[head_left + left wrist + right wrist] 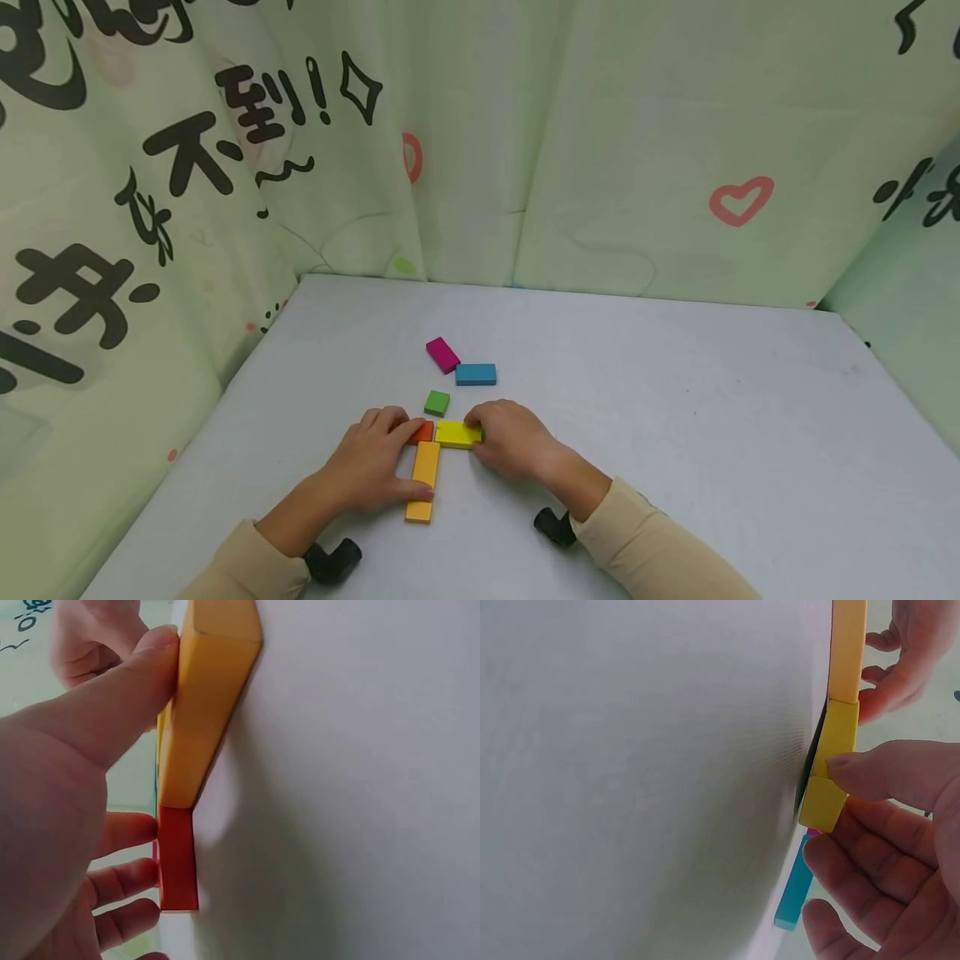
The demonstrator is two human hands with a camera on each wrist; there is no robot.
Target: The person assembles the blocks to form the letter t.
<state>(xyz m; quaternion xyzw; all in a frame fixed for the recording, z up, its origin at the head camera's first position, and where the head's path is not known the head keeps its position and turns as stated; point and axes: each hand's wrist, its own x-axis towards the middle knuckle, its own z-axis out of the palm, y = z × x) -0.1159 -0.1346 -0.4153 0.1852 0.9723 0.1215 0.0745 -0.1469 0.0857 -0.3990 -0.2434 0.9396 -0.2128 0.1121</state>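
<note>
My right hand (513, 438) pinches a yellow block (454, 434) between thumb and fingers at its right end. In the right wrist view that yellow block (830, 761) meets the end of an orange block and slants slightly above the table, a dark gap under it. My left hand (369, 467) lies over the others: its thumb rests on the long orange block (426, 467), and its extended fingertips touch the red block (426, 432). The red block (178, 859) sits against the orange one's far end in the left wrist view. Just beyond lies a small green block (437, 403).
Farther back on the white table (675, 433) are a magenta block (443, 355) and a blue block (476, 375), corners close together. A black device (333, 562) shows at the left wrist, another black device (555, 527) at the right. Printed curtains (480, 150) enclose the table's back and sides.
</note>
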